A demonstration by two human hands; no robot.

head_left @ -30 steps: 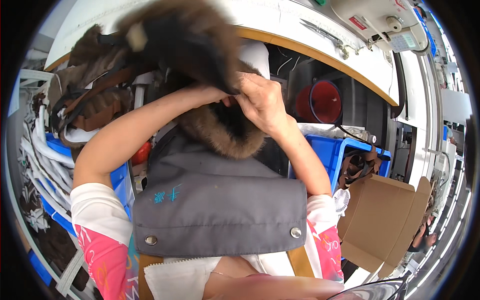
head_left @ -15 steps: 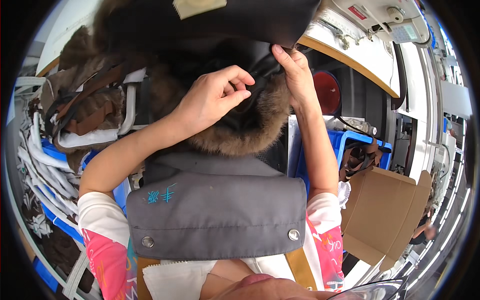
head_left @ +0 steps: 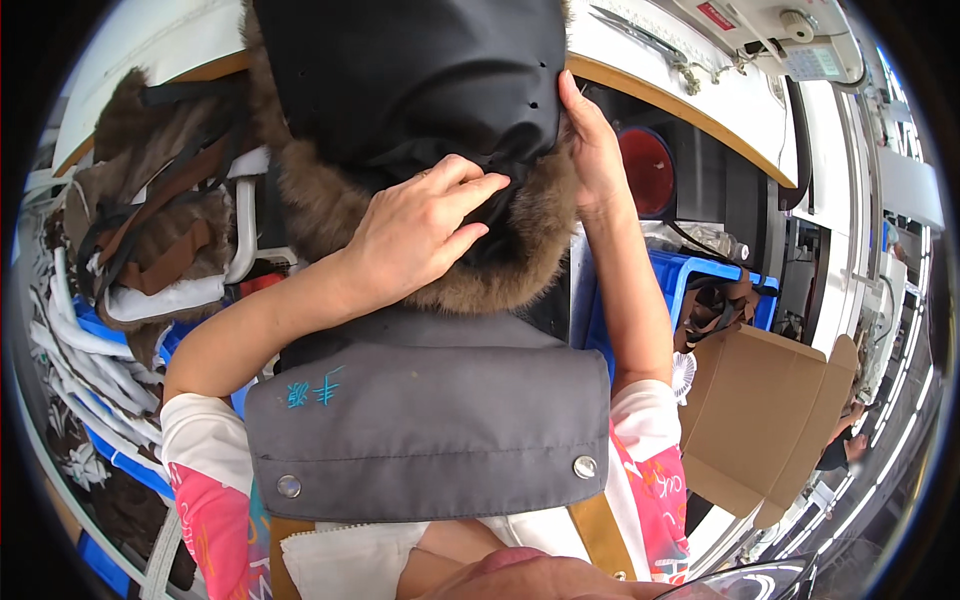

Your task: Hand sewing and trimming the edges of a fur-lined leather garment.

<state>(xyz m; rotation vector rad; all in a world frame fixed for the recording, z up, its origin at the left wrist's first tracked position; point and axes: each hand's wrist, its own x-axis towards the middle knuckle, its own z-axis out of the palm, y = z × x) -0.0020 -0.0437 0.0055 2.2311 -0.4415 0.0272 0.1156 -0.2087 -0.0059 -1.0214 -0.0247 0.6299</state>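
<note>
In front of me is a smooth black piece with brown fur trim [head_left: 420,90], its shape like a large flapped hat. The fur runs down its left side and along its near edge. My right hand [head_left: 597,150] grips its right edge, thumb on top and the other fingers hidden beneath. Over the near part of the black material lies my left hand [head_left: 425,225], its fingers bent and the thumb apart from the index finger. The fingertips seem to touch the creased surface; nothing shows between them. Small dark holes dot the black face.
A white worktable [head_left: 690,85] with a sewing machine [head_left: 800,30] stands at the far right. Blue bins [head_left: 690,275] and an opened cardboard box [head_left: 765,425] are on the right. Fur pieces with brown straps [head_left: 165,220] hang at left, above white strips [head_left: 90,350].
The black piece has turned over or shifted, so its broad face now shows and the pale tape patch is out of view. My left hand has come down onto it.
</note>
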